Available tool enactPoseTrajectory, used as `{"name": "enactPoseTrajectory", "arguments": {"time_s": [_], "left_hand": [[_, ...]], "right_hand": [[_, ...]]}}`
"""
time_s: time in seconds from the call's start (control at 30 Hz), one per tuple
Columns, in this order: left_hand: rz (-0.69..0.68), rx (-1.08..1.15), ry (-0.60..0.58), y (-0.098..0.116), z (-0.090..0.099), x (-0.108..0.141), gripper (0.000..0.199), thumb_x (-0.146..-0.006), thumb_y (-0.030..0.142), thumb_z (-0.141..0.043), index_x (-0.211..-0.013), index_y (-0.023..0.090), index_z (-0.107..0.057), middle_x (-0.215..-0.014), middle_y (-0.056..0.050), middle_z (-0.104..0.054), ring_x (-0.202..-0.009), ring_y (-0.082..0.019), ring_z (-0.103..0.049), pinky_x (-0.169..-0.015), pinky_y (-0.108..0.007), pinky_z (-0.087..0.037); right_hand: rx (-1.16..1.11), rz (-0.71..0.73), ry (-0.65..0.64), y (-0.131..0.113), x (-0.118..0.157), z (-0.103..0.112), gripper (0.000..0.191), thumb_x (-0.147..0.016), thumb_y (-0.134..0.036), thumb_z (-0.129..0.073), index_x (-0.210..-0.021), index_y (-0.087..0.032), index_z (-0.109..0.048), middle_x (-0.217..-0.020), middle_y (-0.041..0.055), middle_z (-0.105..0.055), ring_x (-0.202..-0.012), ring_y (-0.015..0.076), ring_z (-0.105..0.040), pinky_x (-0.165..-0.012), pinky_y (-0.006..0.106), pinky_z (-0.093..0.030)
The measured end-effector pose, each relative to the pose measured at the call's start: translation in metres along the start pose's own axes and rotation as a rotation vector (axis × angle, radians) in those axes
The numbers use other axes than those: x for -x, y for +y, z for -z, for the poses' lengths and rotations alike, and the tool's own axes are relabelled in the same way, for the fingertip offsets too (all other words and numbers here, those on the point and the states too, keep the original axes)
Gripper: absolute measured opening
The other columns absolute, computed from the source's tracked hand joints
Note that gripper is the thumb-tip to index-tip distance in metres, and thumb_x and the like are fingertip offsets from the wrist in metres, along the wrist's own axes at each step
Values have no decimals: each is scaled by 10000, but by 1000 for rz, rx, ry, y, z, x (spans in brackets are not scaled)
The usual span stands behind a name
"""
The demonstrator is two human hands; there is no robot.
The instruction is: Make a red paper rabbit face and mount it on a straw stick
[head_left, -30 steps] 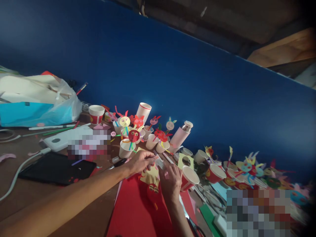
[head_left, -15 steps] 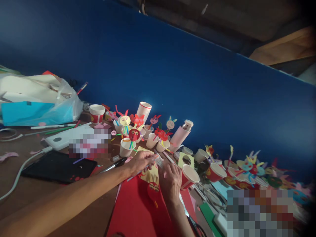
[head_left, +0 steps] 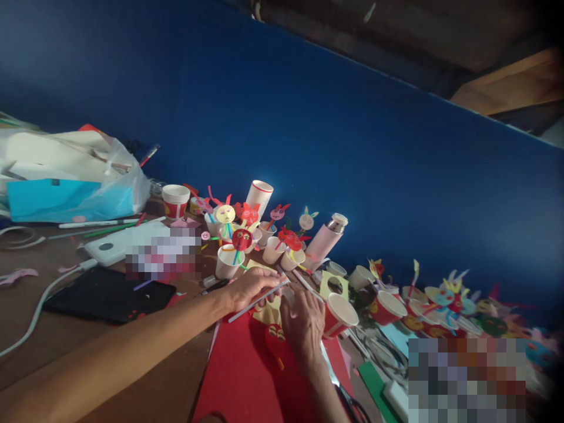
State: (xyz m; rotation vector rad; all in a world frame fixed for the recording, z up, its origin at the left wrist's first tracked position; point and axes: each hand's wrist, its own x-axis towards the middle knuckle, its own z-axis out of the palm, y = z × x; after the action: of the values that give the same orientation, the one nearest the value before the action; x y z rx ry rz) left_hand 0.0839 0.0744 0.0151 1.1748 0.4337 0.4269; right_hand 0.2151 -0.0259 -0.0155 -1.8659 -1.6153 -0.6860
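My left hand is closed on a thin pale strip, which slants from its lower left end up to my fingertips. Close beside it, my right hand has its fingers curled near the strip's upper end; what they hold, if anything, is hidden. Beneath both hands lie yellow paper and a red sheet. A small red paper face with yellow-and-black eyes rests on the red sheet, a little below my hands.
Cups with paper faces stand behind my hands, near a pink flask. A red cup is right of my right hand. Scissors lie lower right. A black tablet and white power bank lie left.
The pale strip now shows as a longer slanting line across my left hand. My right hand's fingers are curled slightly lower. The view has shifted a little.
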Motion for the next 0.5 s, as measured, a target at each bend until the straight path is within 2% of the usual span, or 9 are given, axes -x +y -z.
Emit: {"name": "enactPoseTrajectory", "arguments": {"time_s": [0.17,0.27,0.37,0.5], "left_hand": [[10,-59,29,0,-3,2,377,-655,489,-626,-751,127,-582,-605,17,-525,-431,-48,-411,-364,-168,-264],[8,-116,44,1,-4,2,343,-658,456,-624,-752,130,-574,-572,27,-515,-414,-52,-414,-357,-174,-269],[-25,-182,42,4,-4,3,272,-674,391,-598,-741,129,-570,-566,27,-518,-407,-56,-426,-356,-179,-277],[-31,-210,42,8,-3,4,217,-677,332,-561,-749,128,-574,-558,25,-525,-405,-62,-439,-358,-182,-277]], "right_hand": [[-68,39,-29,-6,-2,12,295,-845,-379,-438,-997,-190,-606,-812,63,-656,-794,212,-594,-789,358,-325],[-150,6,-60,-9,-3,15,273,-878,-318,-385,-971,-194,-611,-820,54,-670,-796,195,-598,-815,355,-309],[-287,-74,-64,-10,-3,12,280,-885,-266,-355,-938,-195,-621,-842,52,-678,-809,193,-595,-817,354,-321],[-659,-259,-117,-9,-1,2,261,-856,-289,-401,-960,-183,-615,-904,62,-672,-832,197,-603,-731,303,-426]]}}
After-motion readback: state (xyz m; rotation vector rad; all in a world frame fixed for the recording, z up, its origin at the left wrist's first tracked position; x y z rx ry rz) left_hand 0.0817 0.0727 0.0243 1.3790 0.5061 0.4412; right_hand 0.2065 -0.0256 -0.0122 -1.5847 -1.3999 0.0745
